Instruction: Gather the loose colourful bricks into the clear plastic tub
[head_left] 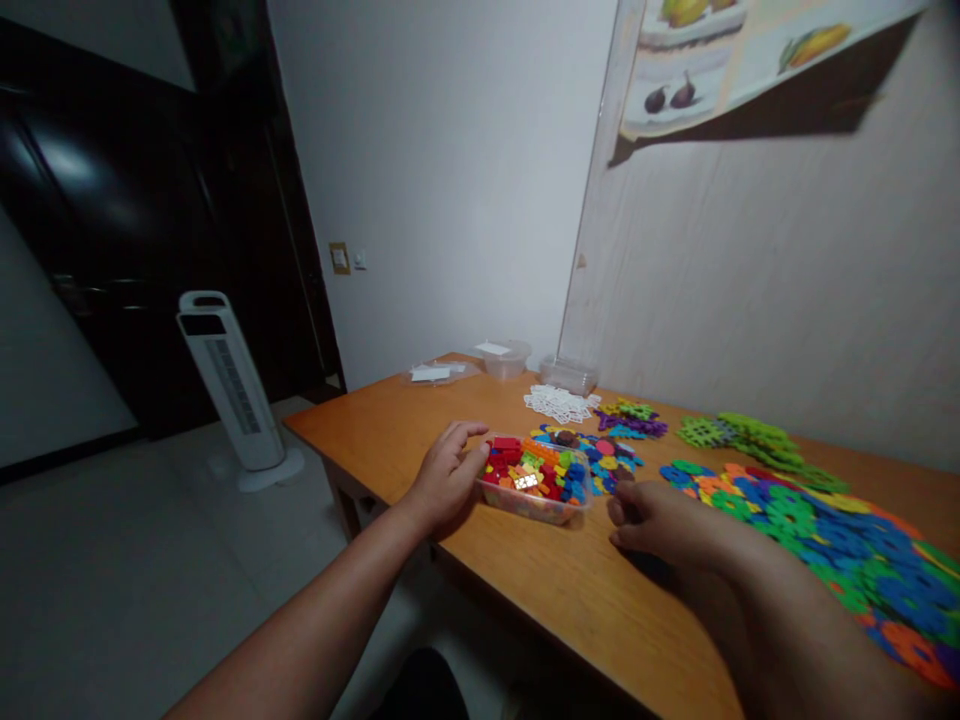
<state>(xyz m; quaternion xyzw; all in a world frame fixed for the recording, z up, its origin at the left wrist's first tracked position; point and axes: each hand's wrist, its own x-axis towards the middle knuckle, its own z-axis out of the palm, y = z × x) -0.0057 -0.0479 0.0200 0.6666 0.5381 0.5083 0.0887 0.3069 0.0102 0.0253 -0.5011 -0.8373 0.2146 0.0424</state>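
A clear plastic box (536, 508) full of small red, orange, yellow, green and blue building blocks (517, 462) stands near the table's front edge. My left hand (452, 475) is at the box's left end, thumb at the rim and fingers bent around the far corner. To the right of the box, apart from it, is my right hand (651, 518) with its fingers curled in; whatever may be in them is hidden. Behind the box lies a spread of flat round colored pieces (606, 455).
Many snowflake-shaped plastic discs (840, 545) cover the table's right side. Green pieces (757, 440), purple pieces (634, 427) and white lattice pieces (561, 402) lie farther back. A round tub (505, 362), a clear container (570, 376) and lids (439, 373) stand at the rear of the wooden table (390, 415).
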